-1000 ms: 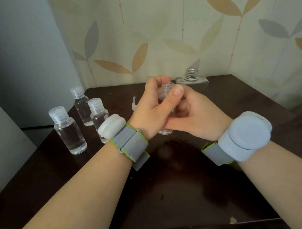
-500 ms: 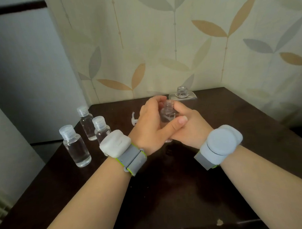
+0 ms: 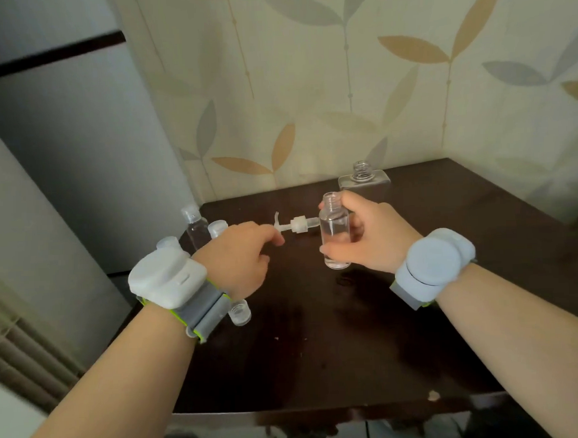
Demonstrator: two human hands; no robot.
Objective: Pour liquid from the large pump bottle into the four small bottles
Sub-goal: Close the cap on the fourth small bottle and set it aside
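Left hand point(image 3: 246, 253) moved off small bottle point(image 3: 335, 230), loosely curled, empty; right hand point(image 3: 370, 235) grips it, uncapped, part-filled.

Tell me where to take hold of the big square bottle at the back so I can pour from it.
Grip the large bottle across its flat body below the shoulders, coming from the front, since the wall is close behind it. It stands upright with its threaded neck open, so keep off the neck. The left hand looks freer; the right hand holds the small bottle.
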